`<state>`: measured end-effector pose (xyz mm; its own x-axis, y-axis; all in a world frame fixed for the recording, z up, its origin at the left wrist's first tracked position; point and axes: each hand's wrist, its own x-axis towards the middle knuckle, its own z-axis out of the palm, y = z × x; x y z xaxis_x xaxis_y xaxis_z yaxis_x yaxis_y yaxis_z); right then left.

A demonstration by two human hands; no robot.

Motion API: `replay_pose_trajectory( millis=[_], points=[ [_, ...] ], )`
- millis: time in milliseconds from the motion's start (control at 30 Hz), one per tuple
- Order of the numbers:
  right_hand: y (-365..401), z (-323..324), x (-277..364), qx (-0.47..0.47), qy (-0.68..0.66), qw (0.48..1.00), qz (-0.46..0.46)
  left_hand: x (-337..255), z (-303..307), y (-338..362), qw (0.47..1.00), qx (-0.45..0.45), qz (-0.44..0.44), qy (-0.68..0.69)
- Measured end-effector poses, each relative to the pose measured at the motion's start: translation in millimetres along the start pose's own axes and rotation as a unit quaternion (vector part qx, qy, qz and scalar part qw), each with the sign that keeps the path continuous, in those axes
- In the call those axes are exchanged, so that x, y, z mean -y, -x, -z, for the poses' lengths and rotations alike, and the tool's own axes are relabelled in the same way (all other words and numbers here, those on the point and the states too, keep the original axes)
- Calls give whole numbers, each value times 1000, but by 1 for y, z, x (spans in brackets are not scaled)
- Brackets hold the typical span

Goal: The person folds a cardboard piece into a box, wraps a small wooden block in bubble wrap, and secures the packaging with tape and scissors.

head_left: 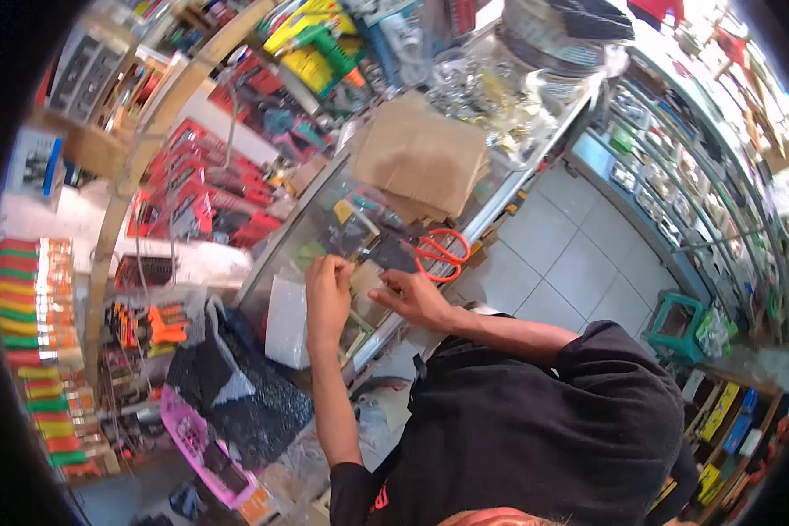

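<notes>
Both hands are over a glass-topped counter (276, 254). My left hand (328, 285) has its fingers bent together; what they hold, if anything, is too small to tell. My right hand (412, 298) is a little to the right, thumb and fingers apart, near a small tan piece (366, 285) lying between the hands. Scissors with red handles (443, 255) rest just beyond my right hand. A white box (287, 322) stands beside my left wrist. Flat brown cardboard (421, 153) lies farther up the counter.
Clear plastic bags (500, 105) lie beyond the cardboard. Red packaged tools (206, 188) fill the left side. A pink basket (193, 438) is at the lower left. To the right are floor tiles (543, 241), a green stool (675, 324) and stocked shelves.
</notes>
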<state>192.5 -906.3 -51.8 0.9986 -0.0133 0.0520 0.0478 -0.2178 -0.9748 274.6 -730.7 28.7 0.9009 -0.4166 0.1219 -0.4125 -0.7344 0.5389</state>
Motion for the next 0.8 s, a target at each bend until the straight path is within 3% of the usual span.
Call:
replay_pose_trajectory(
  millis=[100,200,300,533,667,800],
  points=[
    [-2,-6,-12,5,-43,999,16,-4,12,-2,999,25,-19,-10],
    [-7,5,-1,69,-16,997,-30,-2,17,-3,999,24,-29,-37],
    [-8,8,-4,81,-28,996,-24,0,16,-9,991,82,75,75],
    [-5,13,-1,87,-25,996,0,-2,12,-2,976,43,98,190],
    [-7,5,-12,71,-24,997,24,0,10,-6,989,76,54,113],
    [-7,3,-13,55,-50,997,33,8,5,-9,998,40,-16,34]
  ],
)
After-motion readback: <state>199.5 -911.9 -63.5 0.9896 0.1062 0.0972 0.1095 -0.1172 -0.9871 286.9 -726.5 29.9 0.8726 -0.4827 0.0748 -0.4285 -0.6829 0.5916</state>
